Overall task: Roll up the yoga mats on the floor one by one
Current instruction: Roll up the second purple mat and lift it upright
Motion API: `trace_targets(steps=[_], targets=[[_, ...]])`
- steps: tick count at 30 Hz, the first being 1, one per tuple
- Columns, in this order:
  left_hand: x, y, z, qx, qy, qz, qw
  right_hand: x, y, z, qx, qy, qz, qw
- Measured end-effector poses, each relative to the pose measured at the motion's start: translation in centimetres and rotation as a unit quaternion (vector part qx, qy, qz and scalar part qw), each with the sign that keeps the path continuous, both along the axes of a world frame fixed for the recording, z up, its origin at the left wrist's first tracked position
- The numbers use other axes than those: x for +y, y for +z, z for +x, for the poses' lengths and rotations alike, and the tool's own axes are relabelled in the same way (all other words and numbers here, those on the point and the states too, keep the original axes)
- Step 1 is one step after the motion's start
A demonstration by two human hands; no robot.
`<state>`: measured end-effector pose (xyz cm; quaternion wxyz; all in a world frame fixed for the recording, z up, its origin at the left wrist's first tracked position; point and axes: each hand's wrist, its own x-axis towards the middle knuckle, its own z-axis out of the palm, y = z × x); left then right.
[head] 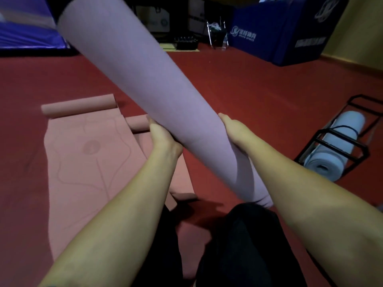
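Above the red floor (pixel 238 83), both hands, left hand (pixel 161 137) and right hand (pixel 234 129), grip the rolled purple mat (pixel 132 75); next it likely needs putting down, then rolling the pink mat (pixel 83 162).

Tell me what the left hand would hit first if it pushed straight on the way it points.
The left hand already grips the rolled purple mat. Past that, the small pink roll looks next, though depth is unclear.
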<state>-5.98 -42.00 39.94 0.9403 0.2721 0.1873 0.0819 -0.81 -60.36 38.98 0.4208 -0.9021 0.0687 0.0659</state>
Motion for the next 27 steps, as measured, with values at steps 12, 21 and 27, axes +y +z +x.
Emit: trace_targets(steps=[12,21,27], targets=[[-0.6,-3.7,-0.9,0.018,-0.002,0.126,0.992,3.4,-8.3,-4.2,-0.210,-0.115,0.070,0.968],[-0.5,-7.4,-0.8,0.033,-0.051,0.187,0.980,4.8,-12.7,-5.2,-0.076,-0.130,0.318,0.936],[-0.3,-8.4,-0.3,0.032,-0.055,0.173,0.983,4.1,-13.5,-4.8,-0.104,-0.106,0.301,0.942]])
